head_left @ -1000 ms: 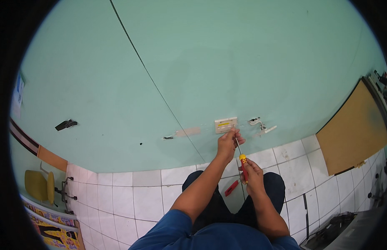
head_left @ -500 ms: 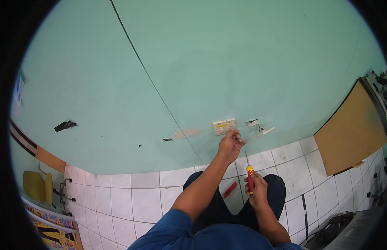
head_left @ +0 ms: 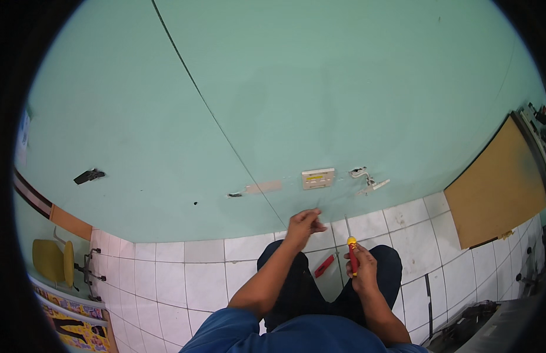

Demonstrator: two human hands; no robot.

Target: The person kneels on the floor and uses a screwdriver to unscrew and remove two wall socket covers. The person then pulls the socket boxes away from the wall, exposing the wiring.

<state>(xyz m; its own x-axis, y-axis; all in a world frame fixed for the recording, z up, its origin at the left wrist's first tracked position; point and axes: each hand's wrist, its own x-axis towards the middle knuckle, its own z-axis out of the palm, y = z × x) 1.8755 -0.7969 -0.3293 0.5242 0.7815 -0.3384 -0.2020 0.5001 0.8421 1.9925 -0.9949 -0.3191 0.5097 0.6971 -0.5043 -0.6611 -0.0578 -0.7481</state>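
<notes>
1. Right grip (head_left: 364, 273) wraps the red-and-yellow screwdriver (head_left: 353, 259), which points toward the wall (head_left: 343, 106).
2. Left grip (head_left: 302, 228) looks pinched; cannot tell on what. Loosening could drop anything small.
3. Red tool (head_left: 324, 266) lies on the floor (head_left: 205, 276).
4. White plate (head_left: 318, 179) sits on the wall; a slipping screwdriver could scratch it.
5. Wall opening (head_left: 356, 172): white strand (head_left: 363, 173) looping out.

Left hand (head_left: 305, 228): dropped down-left, away from white wall plate (head_left: 318, 179) | plate: lower right corner came clear of fingers | right hand (head_left: 363, 270): drew back, lower | red-and-yellow screwdriver (head_left: 353, 254): shaft parted from left hand, swung more upright.
</notes>
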